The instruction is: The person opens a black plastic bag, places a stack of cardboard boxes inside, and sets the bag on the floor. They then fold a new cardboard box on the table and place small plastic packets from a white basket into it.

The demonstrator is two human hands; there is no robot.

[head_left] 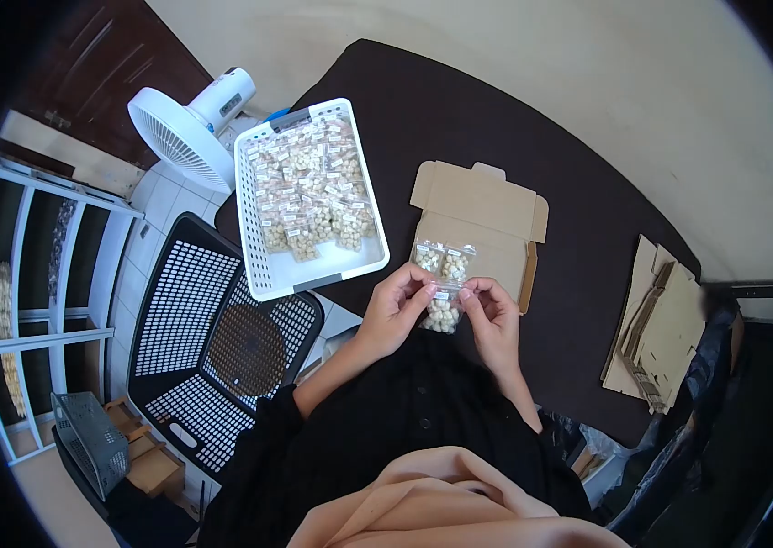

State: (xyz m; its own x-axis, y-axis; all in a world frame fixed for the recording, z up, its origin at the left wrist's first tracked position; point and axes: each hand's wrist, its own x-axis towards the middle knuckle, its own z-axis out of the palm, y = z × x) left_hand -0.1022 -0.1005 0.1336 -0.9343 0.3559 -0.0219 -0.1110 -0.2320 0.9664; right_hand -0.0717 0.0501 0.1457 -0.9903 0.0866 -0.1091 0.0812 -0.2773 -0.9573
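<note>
Between my two hands hangs a small clear plastic bag [441,314] of whitish round pieces, with a small label near its top. My left hand [397,309] pinches the bag's upper left corner, and my right hand [493,320] pinches its upper right corner. Just beyond my fingertips, two similar bags [442,259] lie side by side at the near left of an open cardboard box [478,217]. The box's lid is folded back, away from me. My forearms and the bags hide its near edge.
To the left, a white plastic basket [312,274] holds many similar bags. Flattened cardboard pieces [665,329] are stacked at the right edge of the dark-covered table [578,274]. A white fan [187,137] and a black chair [222,347] stand left of the table.
</note>
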